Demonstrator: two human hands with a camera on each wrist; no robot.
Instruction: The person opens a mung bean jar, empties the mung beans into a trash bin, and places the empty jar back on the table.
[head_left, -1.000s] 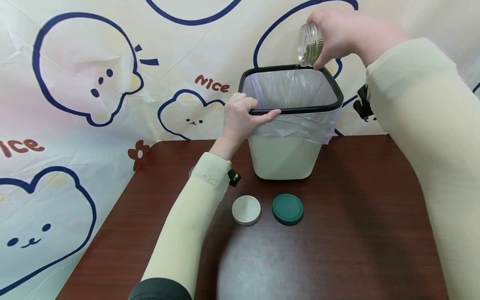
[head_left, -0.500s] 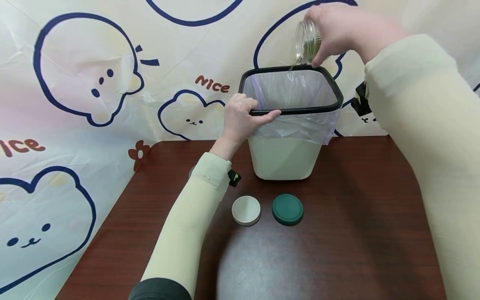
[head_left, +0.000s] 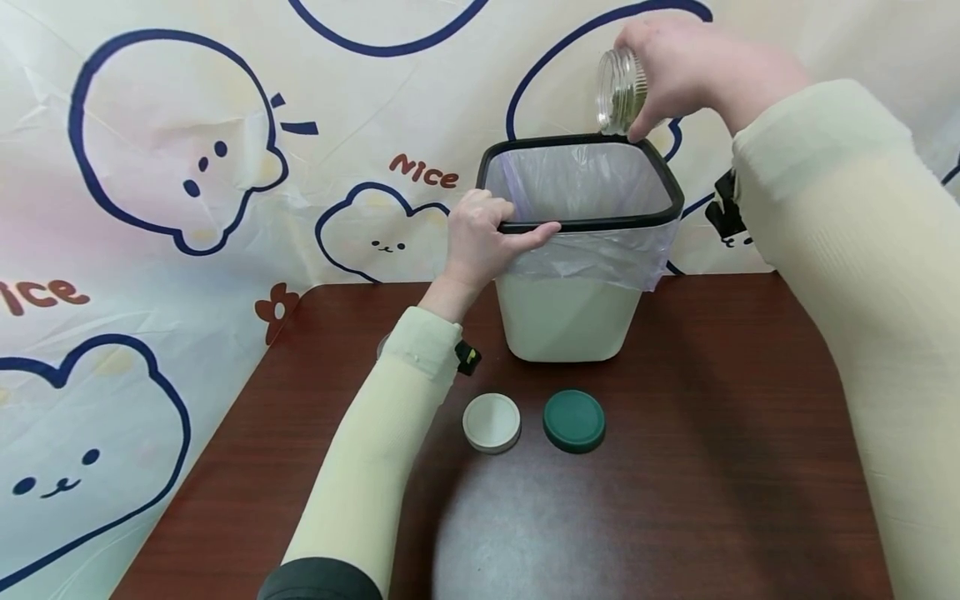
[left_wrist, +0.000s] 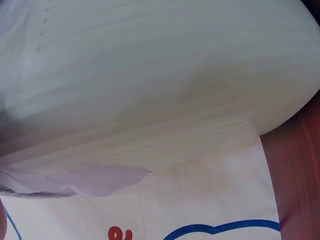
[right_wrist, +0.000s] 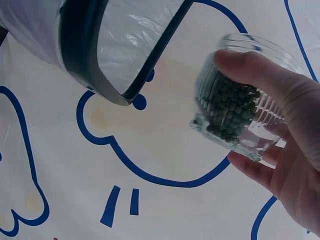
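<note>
My right hand [head_left: 686, 71] grips a ribbed clear glass jar [head_left: 619, 90] tilted on its side, its mouth facing left over the back rim of a bin. In the right wrist view, small round green beans [right_wrist: 232, 107] lie inside the jar, and the thumb and fingers wrap around the glass. The pale green bin [head_left: 570, 321] stands upright on the table, with a black rim and a translucent plastic liner [head_left: 592, 179]. My left hand [head_left: 483, 237] grips the rim at the front left corner, thumb along the outside; the bin wall [left_wrist: 175, 60] fills most of the left wrist view.
A white lid [head_left: 492, 422] and a green lid [head_left: 573, 421] lie side by side on the dark wooden table [head_left: 675, 500], in front of the bin. Something clear and round shows partly behind the left sleeve [head_left: 375, 425]. A printed cartoon sheet [head_left: 360, 108] hangs behind the table.
Half a second ago a few beans fell from the jar's mouth into the bin; none are seen falling now. The jar has shifted slightly right and down. The left hand keeps its hold.
</note>
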